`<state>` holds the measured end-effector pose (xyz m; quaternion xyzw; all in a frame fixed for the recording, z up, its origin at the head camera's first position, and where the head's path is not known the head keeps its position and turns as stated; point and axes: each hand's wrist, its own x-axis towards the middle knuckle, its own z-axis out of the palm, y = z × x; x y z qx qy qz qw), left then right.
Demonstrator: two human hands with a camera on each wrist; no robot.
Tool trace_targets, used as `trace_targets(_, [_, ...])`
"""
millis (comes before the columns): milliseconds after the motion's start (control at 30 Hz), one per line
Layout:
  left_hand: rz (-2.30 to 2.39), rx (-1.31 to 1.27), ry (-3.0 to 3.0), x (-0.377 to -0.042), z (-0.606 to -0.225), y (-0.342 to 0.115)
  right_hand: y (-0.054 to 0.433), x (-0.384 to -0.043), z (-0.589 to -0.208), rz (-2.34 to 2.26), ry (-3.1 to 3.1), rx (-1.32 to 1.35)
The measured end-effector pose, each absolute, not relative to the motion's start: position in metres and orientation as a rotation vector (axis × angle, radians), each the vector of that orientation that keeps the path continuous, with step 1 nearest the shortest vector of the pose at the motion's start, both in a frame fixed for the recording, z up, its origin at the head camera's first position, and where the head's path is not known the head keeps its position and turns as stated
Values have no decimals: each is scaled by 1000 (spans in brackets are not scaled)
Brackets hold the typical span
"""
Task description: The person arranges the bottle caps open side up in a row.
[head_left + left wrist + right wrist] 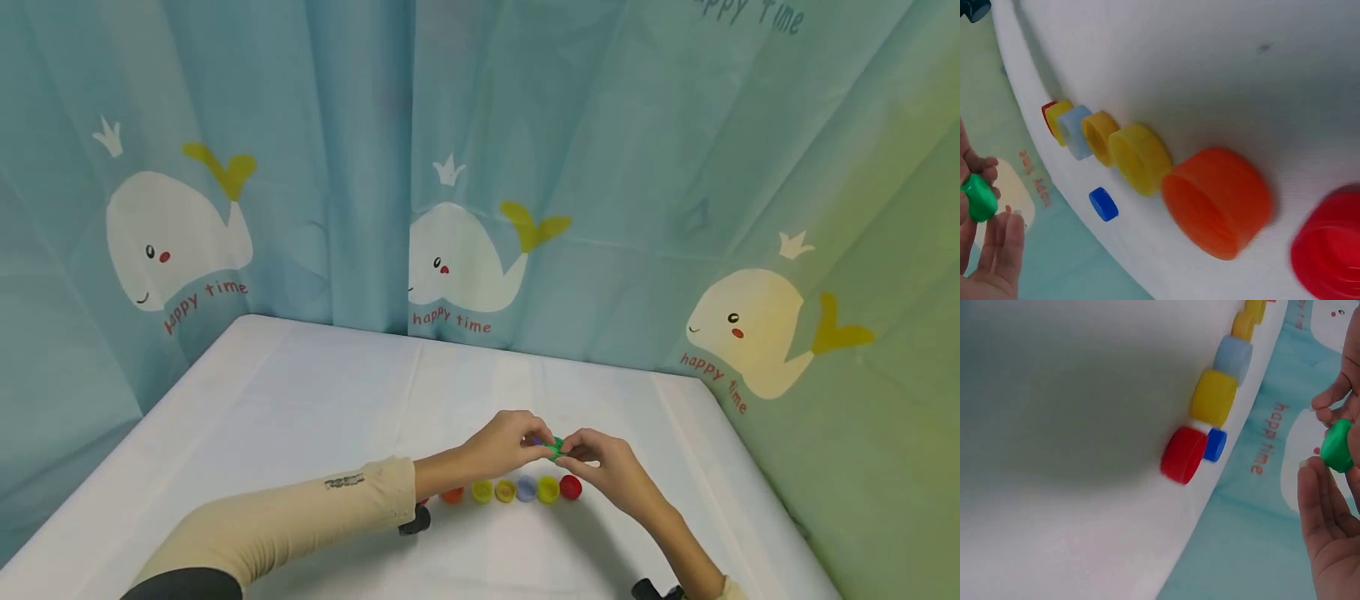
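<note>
A green bottle cap [555, 450] is held up above the table between both hands. My left hand [504, 442] pinches it from the left, and my right hand [609, 467] pinches the right side with thumb and fingertips. In the left wrist view the green cap [980, 199] shows at the left edge, partly covered by fingers. The right wrist view has the green cap [1337, 447] at its right edge, with the fingers of my right hand [1335, 544] just below. A small blue cap [1104, 204] lies on the table, mostly hidden behind my left fingers in the head view.
Several caps stand in a row on the white table [330, 375] near the hands: red [1335, 244], orange [1222, 200], yellow [1141, 159], amber [1102, 134], light blue [527, 488], yellow [549, 490] and red [571, 487]. A whale-print curtain [360, 167] hangs behind the table.
</note>
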<state>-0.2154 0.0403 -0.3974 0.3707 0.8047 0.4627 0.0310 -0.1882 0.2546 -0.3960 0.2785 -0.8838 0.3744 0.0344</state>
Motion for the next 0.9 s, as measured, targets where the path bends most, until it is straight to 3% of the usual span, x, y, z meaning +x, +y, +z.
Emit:
trace_targets(267, [840, 1292, 2474, -224, -398, 63, 274, -183, -404, 991, -2703, 820])
trace_targets(533, [597, 1244, 2417, -229, -397, 79, 283, -182, -407, 840, -2793, 691])
trace_targets(900, [232, 1364, 2393, -233, -402, 98, 292, -178, -413, 807, -2941, 600])
